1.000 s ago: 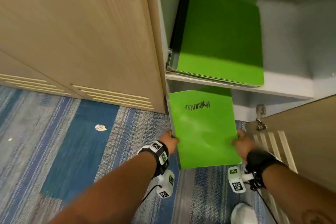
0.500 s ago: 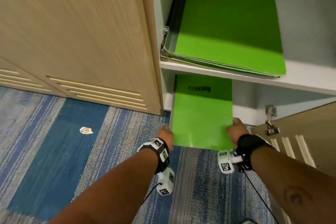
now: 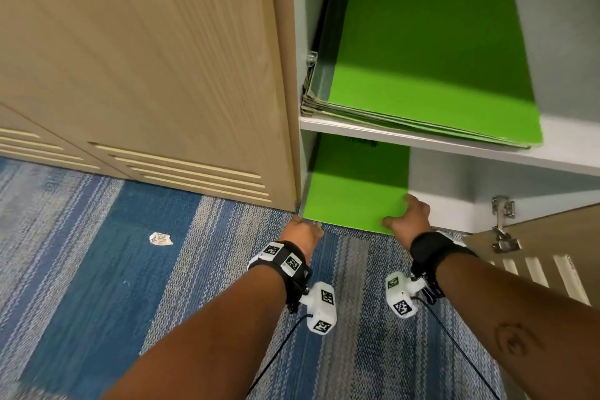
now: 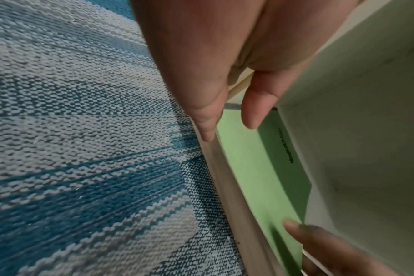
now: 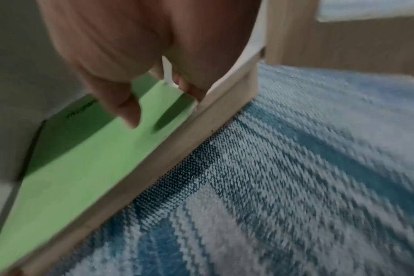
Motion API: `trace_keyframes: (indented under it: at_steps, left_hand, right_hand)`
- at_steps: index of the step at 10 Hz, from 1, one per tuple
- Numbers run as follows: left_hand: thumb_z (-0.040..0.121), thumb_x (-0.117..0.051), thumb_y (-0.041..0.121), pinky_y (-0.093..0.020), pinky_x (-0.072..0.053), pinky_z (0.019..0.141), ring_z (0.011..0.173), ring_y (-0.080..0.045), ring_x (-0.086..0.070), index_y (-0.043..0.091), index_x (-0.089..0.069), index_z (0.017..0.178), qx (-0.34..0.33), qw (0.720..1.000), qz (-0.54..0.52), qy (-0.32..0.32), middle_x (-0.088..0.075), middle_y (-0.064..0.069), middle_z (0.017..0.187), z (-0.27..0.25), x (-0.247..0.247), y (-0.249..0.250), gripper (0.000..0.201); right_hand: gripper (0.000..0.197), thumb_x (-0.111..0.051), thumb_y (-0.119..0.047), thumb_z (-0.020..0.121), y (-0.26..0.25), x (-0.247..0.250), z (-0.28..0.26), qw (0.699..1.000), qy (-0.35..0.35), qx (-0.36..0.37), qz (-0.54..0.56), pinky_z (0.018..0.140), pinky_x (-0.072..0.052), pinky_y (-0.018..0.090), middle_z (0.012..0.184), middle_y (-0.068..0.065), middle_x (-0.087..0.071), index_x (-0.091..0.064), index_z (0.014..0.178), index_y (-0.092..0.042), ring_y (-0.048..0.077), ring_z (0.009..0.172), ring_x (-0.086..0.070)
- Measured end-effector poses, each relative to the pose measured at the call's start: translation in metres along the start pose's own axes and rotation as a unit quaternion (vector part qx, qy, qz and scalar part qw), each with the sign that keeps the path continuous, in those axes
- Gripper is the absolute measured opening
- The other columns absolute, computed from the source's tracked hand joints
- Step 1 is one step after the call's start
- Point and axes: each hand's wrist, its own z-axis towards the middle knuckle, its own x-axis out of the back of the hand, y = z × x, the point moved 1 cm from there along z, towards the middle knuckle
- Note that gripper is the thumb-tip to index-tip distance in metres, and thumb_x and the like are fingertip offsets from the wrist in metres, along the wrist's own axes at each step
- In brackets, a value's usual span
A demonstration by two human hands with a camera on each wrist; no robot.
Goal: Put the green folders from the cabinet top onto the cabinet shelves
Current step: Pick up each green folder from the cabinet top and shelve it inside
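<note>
green folder [image 3: 354,185] on bottom shelf [image 3: 438,201], right hand [image 3: 406,217] touching (near corner)

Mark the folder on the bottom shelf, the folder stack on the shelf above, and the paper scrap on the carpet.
bottom-shelf folder [image 3: 354,191]: head view, middle of its green cover.
folder stack [image 3: 422,58]: head view, top cover of the pile.
paper scrap [image 3: 160,239]: head view, centre of the crumpled white piece.

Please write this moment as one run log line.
green folder: flat on bottom shelf | left hand: open, at shelf edge | right hand: open, touching folder
</note>
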Motion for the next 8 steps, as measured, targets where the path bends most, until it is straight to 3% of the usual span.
trace_keyframes:
  at_steps: [1, 2, 3, 4, 6, 7, 8]
  left_hand:
    - [0.091, -0.051, 0.001, -0.012, -0.043, 0.085, 0.115, -0.031, -0.057, 0.017, -0.059, 0.095, -0.011, 0.996, 0.074, -0.040, -0.062, -0.019, 0.117, 0.010, -0.003, 0.000, 0.018]
    - [0.078, -0.061, -0.008, -0.030, -0.048, 0.087, 0.119, -0.039, -0.054, 0.009, -0.051, 0.120, 0.009, 0.997, -0.070, -0.028, -0.056, -0.024, 0.126, 0.024, -0.004, -0.004, 0.046]
    - [0.079, -0.062, -0.008, -0.017, -0.042, 0.097, 0.133, -0.033, -0.044, 0.002, -0.029, 0.146, -0.001, 0.994, -0.098, -0.043, -0.041, -0.017, 0.148, 0.022, -0.002, -0.005, 0.075]
    - [0.074, -0.057, -0.017, -0.047, -0.028, 0.116, 0.141, -0.031, -0.029, 0.016, -0.006, 0.153, 0.014, 0.981, -0.183, -0.068, -0.018, -0.009, 0.159, 0.018, -0.002, -0.002, 0.101]
    - [0.078, -0.059, -0.013, -0.048, -0.022, 0.118, 0.144, -0.028, -0.025, 0.018, -0.001, 0.154, 0.031, 0.979, -0.192, -0.063, -0.017, -0.005, 0.160, 0.009, -0.001, -0.015, 0.100]
    - [0.078, -0.058, -0.015, -0.048, -0.020, 0.118, 0.144, -0.029, -0.024, 0.016, 0.000, 0.154, 0.024, 0.978, -0.200, -0.060, -0.016, -0.007, 0.160, 0.009, 0.000, -0.017, 0.100]
    - [0.077, -0.060, -0.013, -0.048, -0.019, 0.118, 0.143, -0.027, -0.026, 0.016, -0.004, 0.154, 0.022, 0.979, -0.199, -0.048, -0.021, -0.006, 0.159, 0.002, 0.003, -0.014, 0.099]
  right_hand:
    - [0.108, -0.087, -0.039, 0.059, -0.005, -0.011, 0.002, 0.988, -0.039, 0.038, -0.144, 0.114, -0.031, 0.036, 0.146, 0.020, -0.022, -0.030, 0.146, -0.011, 0.037, 0.133, -0.034]
    - [0.099, -0.079, -0.045, 0.067, -0.007, -0.014, 0.006, 0.951, -0.047, 0.072, -0.296, 0.112, -0.034, 0.041, 0.155, 0.014, -0.013, -0.026, 0.147, -0.021, 0.038, 0.136, -0.028]
    - [0.081, -0.069, -0.034, 0.078, -0.010, -0.015, 0.012, 0.929, -0.047, 0.110, -0.350, 0.108, -0.039, 0.042, 0.157, 0.008, -0.014, -0.026, 0.147, -0.026, 0.036, 0.136, -0.027]
    - [0.073, -0.063, -0.028, 0.083, -0.012, -0.016, 0.016, 0.925, -0.034, 0.123, -0.358, 0.105, -0.042, 0.043, 0.156, 0.006, -0.019, -0.027, 0.147, -0.029, 0.037, 0.133, -0.029]
    - [0.068, -0.060, -0.032, 0.087, -0.014, -0.014, 0.028, 0.915, -0.021, 0.126, -0.382, 0.098, -0.044, 0.045, 0.148, 0.007, -0.026, -0.026, 0.146, -0.032, 0.036, 0.127, -0.033]
    - [0.074, -0.061, -0.039, 0.086, -0.014, -0.012, 0.027, 0.915, -0.035, 0.119, -0.383, 0.100, -0.043, 0.047, 0.152, 0.006, -0.022, -0.021, 0.147, -0.034, 0.035, 0.130, -0.030]
    - [0.089, -0.065, -0.051, 0.079, -0.019, -0.008, 0.015, 0.916, -0.028, 0.124, -0.380, 0.105, -0.035, 0.049, 0.156, 0.007, -0.012, -0.014, 0.149, -0.033, 0.036, 0.137, -0.024]
